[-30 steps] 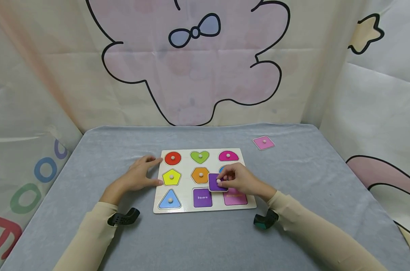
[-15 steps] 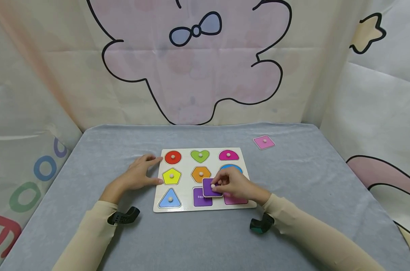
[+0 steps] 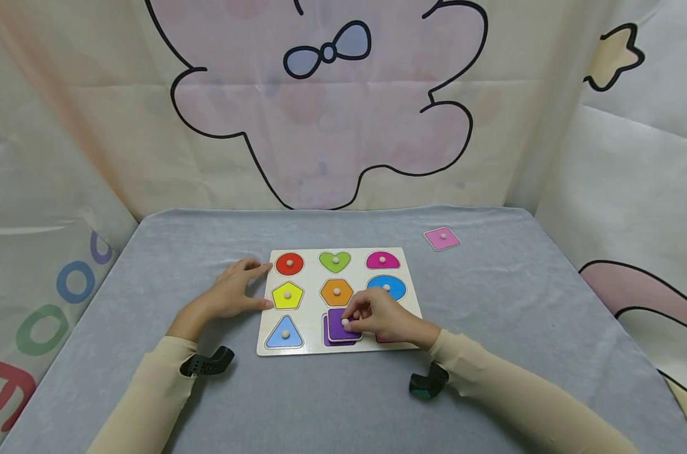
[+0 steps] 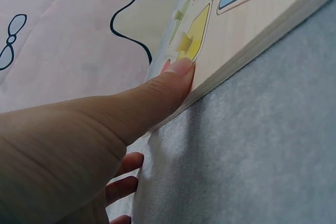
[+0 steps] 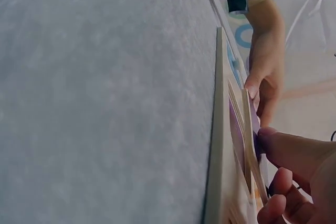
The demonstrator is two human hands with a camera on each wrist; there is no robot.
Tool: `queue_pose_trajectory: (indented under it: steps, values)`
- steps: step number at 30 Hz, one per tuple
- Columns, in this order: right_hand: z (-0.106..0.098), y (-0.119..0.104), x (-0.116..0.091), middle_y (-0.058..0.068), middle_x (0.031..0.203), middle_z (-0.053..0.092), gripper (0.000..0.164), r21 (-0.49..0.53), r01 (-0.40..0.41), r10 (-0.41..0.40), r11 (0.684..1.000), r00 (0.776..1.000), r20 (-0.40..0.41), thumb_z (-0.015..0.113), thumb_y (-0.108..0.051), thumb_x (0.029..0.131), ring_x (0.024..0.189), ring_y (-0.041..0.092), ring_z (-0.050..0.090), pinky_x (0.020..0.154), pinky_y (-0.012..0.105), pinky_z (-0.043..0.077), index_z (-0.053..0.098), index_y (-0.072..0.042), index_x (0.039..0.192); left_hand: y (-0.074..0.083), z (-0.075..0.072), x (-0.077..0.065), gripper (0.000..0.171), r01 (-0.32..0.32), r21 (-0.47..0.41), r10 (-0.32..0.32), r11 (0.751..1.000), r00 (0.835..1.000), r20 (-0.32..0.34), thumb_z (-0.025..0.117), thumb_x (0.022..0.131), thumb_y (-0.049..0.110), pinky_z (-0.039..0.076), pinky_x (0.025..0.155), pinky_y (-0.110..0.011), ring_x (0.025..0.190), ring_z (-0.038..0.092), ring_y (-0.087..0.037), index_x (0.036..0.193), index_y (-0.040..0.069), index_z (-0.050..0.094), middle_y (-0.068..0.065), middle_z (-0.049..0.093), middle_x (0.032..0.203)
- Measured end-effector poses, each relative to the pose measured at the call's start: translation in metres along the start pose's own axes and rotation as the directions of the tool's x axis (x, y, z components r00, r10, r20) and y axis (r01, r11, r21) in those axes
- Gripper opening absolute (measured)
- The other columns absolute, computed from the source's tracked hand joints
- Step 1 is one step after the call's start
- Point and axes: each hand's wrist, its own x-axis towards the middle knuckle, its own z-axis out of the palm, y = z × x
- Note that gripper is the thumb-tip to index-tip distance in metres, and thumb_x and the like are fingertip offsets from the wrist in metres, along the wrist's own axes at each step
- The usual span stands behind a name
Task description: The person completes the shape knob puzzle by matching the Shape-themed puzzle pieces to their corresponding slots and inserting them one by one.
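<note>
My right hand (image 3: 385,315) pinches the small knob of a purple square puzzle piece (image 3: 337,329) and holds it over the purple square recess, a little up and to the right of it. In the right wrist view the piece (image 5: 248,129) stands tilted close over the board, with a gap below. My left hand (image 3: 232,293) rests at the left edge of the white knob-puzzle board (image 3: 311,321), fingers spread, thumb and index tip right at the rim. The left wrist view shows that thumb (image 4: 152,95) on the board's edge beside the yellow pentagon piece (image 4: 195,36).
A pink diamond piece (image 3: 442,238) lies on the grey cloth (image 3: 491,284) at the back right. Several pieces sit in the board, among them a red circle (image 3: 289,265), an orange hexagon (image 3: 328,292) and a blue triangle (image 3: 285,340). My right hand partly covers the pink bottom-right recess.
My right hand has carried the purple square left and toward me, from beside the orange hexagon to over the square recess. The blue oval has come into view. The left hand has stayed put.
</note>
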Motion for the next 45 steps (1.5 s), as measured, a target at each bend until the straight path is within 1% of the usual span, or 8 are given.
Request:
queue_pose_trajectory:
  steps: [6, 11, 17, 24, 33, 37, 45]
  values:
    - [0.007, -0.001, 0.001, 0.001, 0.068, 0.056, 0.008, -0.035, -0.005, 0.006, 0.999, 1.0, 0.001, 0.079, -0.02, 0.081, 0.061, 0.007, 0.048, 0.053, 0.016, 0.037, 0.074, -0.014, 0.085, 0.001, 0.0, -0.001, 0.089, -0.006, 0.0, 0.006, 1.0, 1.0, -0.006, 0.075, 0.076, 0.053, 0.031, 0.108, -0.064, 0.133, 0.033, -0.038, 0.15, 0.021, 0.038, -0.017, 0.038, 0.147]
    - [0.01, -0.003, 0.002, 0.0, 0.069, 0.056, 0.007, -0.062, -0.021, 0.02, 0.998, 1.0, -0.012, 0.079, -0.021, 0.081, 0.063, 0.009, 0.048, 0.055, 0.017, 0.038, 0.074, -0.017, 0.085, 0.001, -0.001, -0.002, 0.089, -0.017, 0.005, 0.017, 1.0, 1.0, -0.01, 0.075, 0.076, 0.053, 0.031, 0.108, -0.064, 0.132, 0.034, -0.038, 0.149, 0.02, 0.038, -0.017, 0.039, 0.147]
    - [0.012, -0.005, 0.001, -0.005, 0.07, 0.057, 0.005, -0.098, -0.048, 0.046, 0.994, 0.999, -0.022, 0.078, -0.022, 0.081, 0.063, 0.009, 0.049, 0.056, 0.018, 0.038, 0.075, -0.022, 0.084, 0.0, -0.001, -0.002, 0.088, -0.027, 0.0, 0.027, 1.0, 1.0, -0.014, 0.076, 0.076, 0.052, 0.031, 0.108, -0.064, 0.132, 0.034, -0.038, 0.149, 0.019, 0.038, -0.018, 0.039, 0.146]
    - [0.014, -0.005, 0.001, -0.007, 0.07, 0.057, 0.005, -0.118, -0.059, 0.056, 0.991, 0.998, -0.023, 0.078, -0.023, 0.081, 0.064, 0.009, 0.049, 0.057, 0.019, 0.04, 0.075, -0.022, 0.085, -0.001, 0.0, 0.001, 0.089, -0.004, 0.005, 0.004, 1.0, 1.0, 0.0, 0.076, 0.076, 0.051, 0.03, 0.109, -0.063, 0.134, 0.033, -0.038, 0.15, 0.021, 0.037, -0.017, 0.037, 0.148]
    - [0.014, -0.004, 0.002, -0.008, 0.07, 0.057, 0.005, -0.148, -0.056, 0.053, 0.987, 0.998, -0.027, 0.079, -0.025, 0.081, 0.065, 0.009, 0.05, 0.058, 0.02, 0.041, 0.074, -0.023, 0.083, 0.0, -0.001, 0.0, 0.089, -0.009, 0.015, 0.009, 1.0, 1.0, -0.007, 0.075, 0.076, 0.053, 0.03, 0.108, -0.065, 0.133, 0.034, -0.039, 0.15, 0.02, 0.037, -0.019, 0.038, 0.147]
    - [0.014, -0.004, 0.002, -0.009, 0.07, 0.056, 0.005, -0.157, -0.057, 0.054, 0.986, 0.998, -0.026, 0.078, -0.026, 0.081, 0.065, 0.009, 0.05, 0.058, 0.02, 0.041, 0.074, -0.025, 0.083, 0.001, -0.001, -0.001, 0.089, 0.003, 0.012, -0.003, 1.0, 1.0, -0.002, 0.076, 0.076, 0.052, 0.031, 0.108, -0.064, 0.133, 0.034, -0.039, 0.15, 0.021, 0.037, -0.018, 0.038, 0.148]
    - [0.014, -0.004, 0.002, -0.009, 0.071, 0.058, 0.006, -0.148, -0.067, 0.065, 0.987, 0.998, -0.019, 0.079, -0.026, 0.081, 0.067, 0.009, 0.051, 0.059, 0.02, 0.041, 0.074, -0.026, 0.084, 0.001, -0.001, -0.001, 0.09, 0.009, 0.005, -0.009, 1.0, 1.0, -0.005, 0.076, 0.076, 0.052, 0.031, 0.108, -0.065, 0.133, 0.033, -0.038, 0.15, 0.021, 0.037, -0.017, 0.037, 0.148]
